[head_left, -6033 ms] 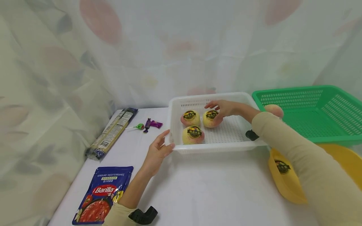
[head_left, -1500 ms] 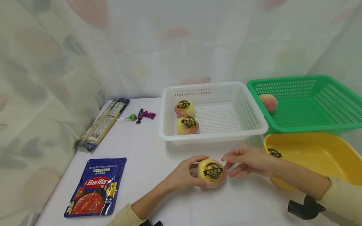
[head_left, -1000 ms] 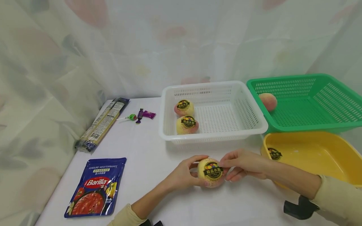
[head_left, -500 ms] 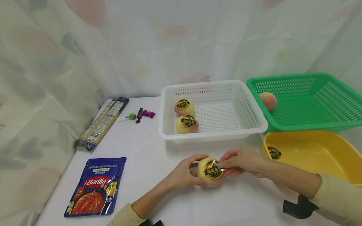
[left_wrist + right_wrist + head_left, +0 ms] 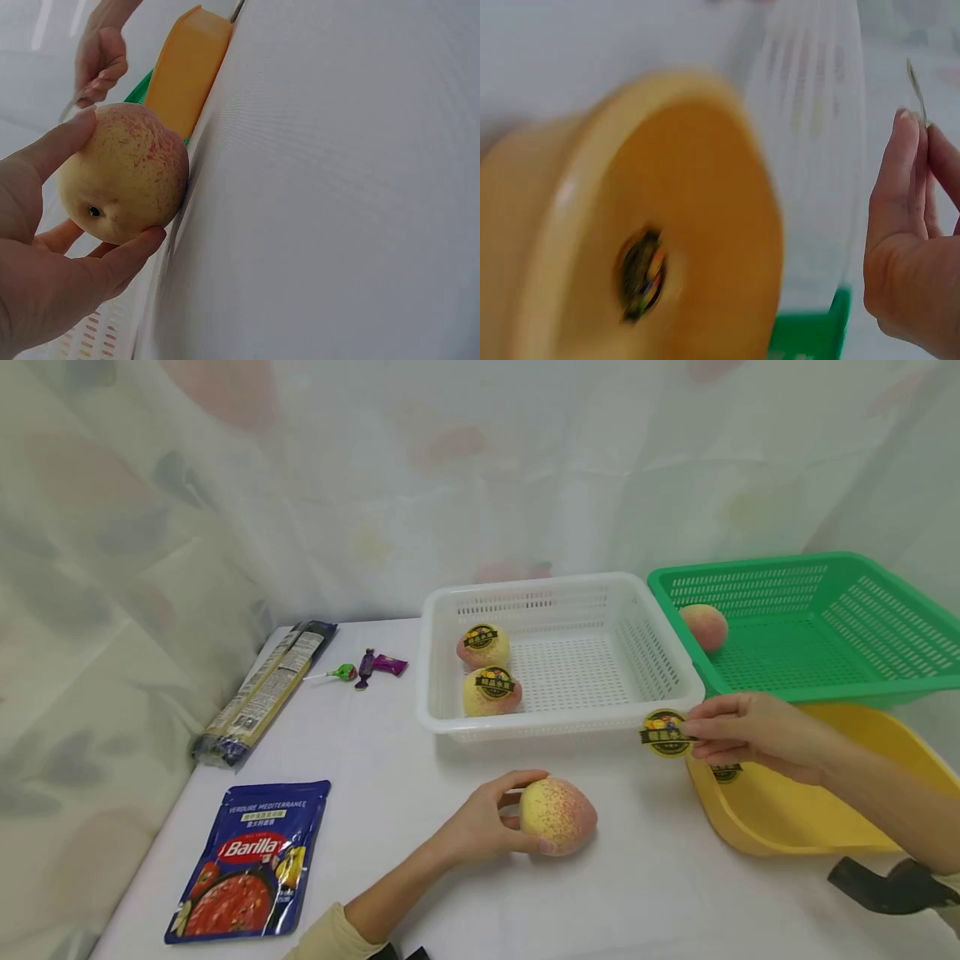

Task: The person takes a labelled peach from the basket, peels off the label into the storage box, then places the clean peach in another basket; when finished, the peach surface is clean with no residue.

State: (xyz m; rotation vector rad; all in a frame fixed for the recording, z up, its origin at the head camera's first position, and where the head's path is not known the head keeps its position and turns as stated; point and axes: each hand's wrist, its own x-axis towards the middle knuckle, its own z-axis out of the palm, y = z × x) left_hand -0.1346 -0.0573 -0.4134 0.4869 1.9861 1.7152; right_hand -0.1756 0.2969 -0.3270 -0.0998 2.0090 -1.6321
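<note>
My left hand (image 5: 483, 822) grips a yellow and pink peach (image 5: 558, 816) on the white table, fingers behind it and thumb in front. No label shows on this peach. Up to the right, my right hand (image 5: 757, 735) pinches a round black and gold sticker (image 5: 666, 732) between thumb and fingers, near the yellow basin's (image 5: 720, 822) left rim. In the right wrist view the sticker (image 5: 71, 109) is seen edge-on from the left wrist too. Another such sticker (image 5: 643, 274) lies on the basin's inner wall.
Behind stands a white basket (image 5: 525, 724) with two stickered peaches (image 5: 491, 692) at its left. The green basket (image 5: 795, 693) beside it holds one peach (image 5: 705, 627). To the left lie a Barilla sauce pouch (image 5: 247, 860), a long pasta pack (image 5: 262, 693), a lollipop (image 5: 345, 672) and two wrapped candies (image 5: 388, 665).
My right hand has peeled the sticker off the peach and carried it up and right towards the yellow basin. The left hand keeps its grip. Earlier, this peach came out of the white basket.
</note>
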